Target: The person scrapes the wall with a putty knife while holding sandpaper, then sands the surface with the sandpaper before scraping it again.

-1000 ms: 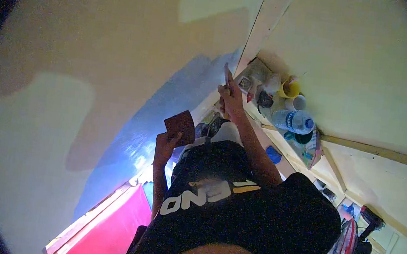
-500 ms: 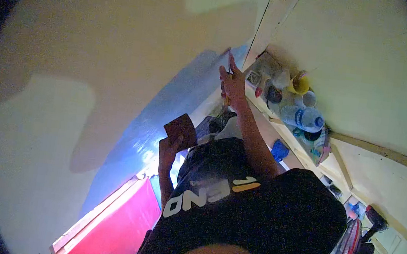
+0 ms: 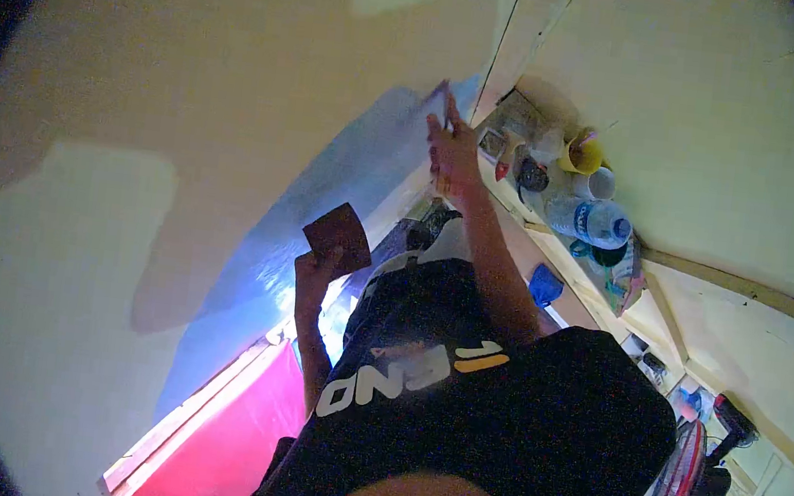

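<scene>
My left hand [image 3: 318,267] is closed on the edge of a dark brown square piece [image 3: 340,240], flat and rigid-looking, held in front of my body away from the wall. My right hand [image 3: 454,161] reaches up to the wall [image 3: 238,93] near the corner, fingers wrapped round a thin tool [image 3: 445,90]. Its narrow tip meets the wall at the upper end of a blue-tinted patch [image 3: 327,176]. Most of the tool is hidden by the hand, so I cannot tell its kind.
Right of my right hand, a shelf carries a yellow cup [image 3: 582,154], a white cup [image 3: 598,183], a plastic bottle [image 3: 600,224] and small items. A pink panel [image 3: 218,443] stands lower left. A fan [image 3: 676,484] is at lower right, below a wooden rail [image 3: 744,293].
My left hand and the brown piece have moved up and slightly left. My right hand has shifted slightly up along the wall with its tool. The view has tilted a little.
</scene>
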`<move>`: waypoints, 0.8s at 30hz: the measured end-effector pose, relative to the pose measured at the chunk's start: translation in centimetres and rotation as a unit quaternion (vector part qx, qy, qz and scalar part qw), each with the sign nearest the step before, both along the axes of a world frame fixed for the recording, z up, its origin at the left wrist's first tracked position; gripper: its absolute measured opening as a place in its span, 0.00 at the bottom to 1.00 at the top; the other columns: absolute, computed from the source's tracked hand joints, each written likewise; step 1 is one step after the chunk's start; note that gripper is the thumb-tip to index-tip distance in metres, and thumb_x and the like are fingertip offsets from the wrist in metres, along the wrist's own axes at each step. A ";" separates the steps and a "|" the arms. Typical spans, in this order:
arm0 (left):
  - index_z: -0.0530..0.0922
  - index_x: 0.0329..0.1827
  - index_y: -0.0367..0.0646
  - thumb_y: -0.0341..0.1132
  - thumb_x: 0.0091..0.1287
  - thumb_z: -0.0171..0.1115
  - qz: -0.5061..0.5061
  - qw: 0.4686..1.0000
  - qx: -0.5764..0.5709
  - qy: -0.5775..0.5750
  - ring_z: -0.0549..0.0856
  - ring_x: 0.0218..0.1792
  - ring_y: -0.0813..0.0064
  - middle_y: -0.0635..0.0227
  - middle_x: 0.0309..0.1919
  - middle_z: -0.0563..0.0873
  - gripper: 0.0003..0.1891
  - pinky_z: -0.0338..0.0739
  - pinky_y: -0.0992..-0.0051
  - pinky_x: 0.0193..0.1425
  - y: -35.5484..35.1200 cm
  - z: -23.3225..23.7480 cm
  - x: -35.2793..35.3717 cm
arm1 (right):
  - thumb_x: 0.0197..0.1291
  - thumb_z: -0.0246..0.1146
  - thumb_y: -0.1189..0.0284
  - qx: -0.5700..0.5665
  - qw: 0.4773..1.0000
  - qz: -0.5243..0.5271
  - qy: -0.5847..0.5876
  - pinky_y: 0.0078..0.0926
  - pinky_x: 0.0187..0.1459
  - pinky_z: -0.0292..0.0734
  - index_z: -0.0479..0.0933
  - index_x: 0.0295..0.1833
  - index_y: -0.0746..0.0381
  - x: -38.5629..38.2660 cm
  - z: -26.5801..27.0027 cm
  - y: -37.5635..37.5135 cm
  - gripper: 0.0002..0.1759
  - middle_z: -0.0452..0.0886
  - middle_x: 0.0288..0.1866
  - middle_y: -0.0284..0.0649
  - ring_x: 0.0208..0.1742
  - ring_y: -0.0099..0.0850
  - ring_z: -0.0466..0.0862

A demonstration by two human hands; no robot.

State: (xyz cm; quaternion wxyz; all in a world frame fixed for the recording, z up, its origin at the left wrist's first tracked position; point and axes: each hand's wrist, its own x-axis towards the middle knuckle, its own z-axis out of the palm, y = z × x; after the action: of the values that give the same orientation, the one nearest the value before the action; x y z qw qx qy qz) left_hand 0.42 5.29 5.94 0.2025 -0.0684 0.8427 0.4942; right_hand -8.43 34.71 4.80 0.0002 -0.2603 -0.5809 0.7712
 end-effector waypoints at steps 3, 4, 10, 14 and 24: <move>0.81 0.31 0.34 0.39 0.60 0.66 0.012 1.000 0.006 -0.016 0.77 0.29 0.84 0.71 0.27 0.83 0.13 0.75 0.76 0.34 -0.1 0.2 0.1 | 0.62 0.60 0.66 -0.015 1.000 -0.005 -0.003 0.22 0.11 0.63 0.53 0.73 0.48 -0.6 -1.1 0.7 0.36 0.68 0.16 0.28 0.11 0.19 0.64; 0.81 0.31 0.34 0.39 0.60 0.66 0.016 0.999 0.015 -0.025 0.77 0.29 0.84 0.71 0.27 0.83 0.13 0.75 0.75 0.35 0.3 0.3 0.2 | 0.61 0.61 0.64 -0.004 1.000 -0.005 0.003 0.20 0.12 0.63 0.55 0.72 0.46 0.0 -0.6 0.2 0.35 0.68 0.18 0.27 0.12 0.17 0.64; 0.81 0.33 0.34 0.38 0.60 0.66 0.008 0.998 0.058 -0.034 0.78 0.30 0.82 0.70 0.28 0.83 0.12 0.74 0.75 0.35 1.3 -0.5 0.9 | 0.62 0.61 0.64 0.166 0.977 0.009 0.134 0.17 0.12 0.62 0.56 0.72 0.44 -1.5 -6.8 1.4 0.35 0.69 0.19 0.25 0.12 0.16 0.65; 0.82 0.34 0.35 0.38 0.58 0.68 0.053 0.992 0.086 -0.080 0.80 0.30 0.80 0.69 0.30 0.84 0.12 0.75 0.75 0.35 1.4 -0.9 1.1 | 0.62 0.61 0.64 -0.027 1.000 -0.004 0.003 0.17 0.12 0.62 0.55 0.73 0.44 0.3 -0.1 -0.4 0.35 0.68 0.19 0.26 0.12 0.16 0.64; 0.82 0.40 0.35 0.36 0.55 0.70 0.043 0.997 0.060 -0.031 0.82 0.33 0.77 0.67 0.33 0.86 0.15 0.76 0.73 0.42 3.7 1.4 0.9 | 0.61 0.61 0.63 0.023 1.000 -0.005 -0.008 0.19 0.11 0.63 0.56 0.72 0.46 -0.1 -1.2 0.6 0.35 0.69 0.21 0.28 0.12 0.17 0.64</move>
State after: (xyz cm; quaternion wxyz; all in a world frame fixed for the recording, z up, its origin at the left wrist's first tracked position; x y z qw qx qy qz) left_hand 1.30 8.95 7.33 0.2112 -0.1074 0.8012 0.5494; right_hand -8.58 35.30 3.64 0.0054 -0.2692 -0.5970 0.7557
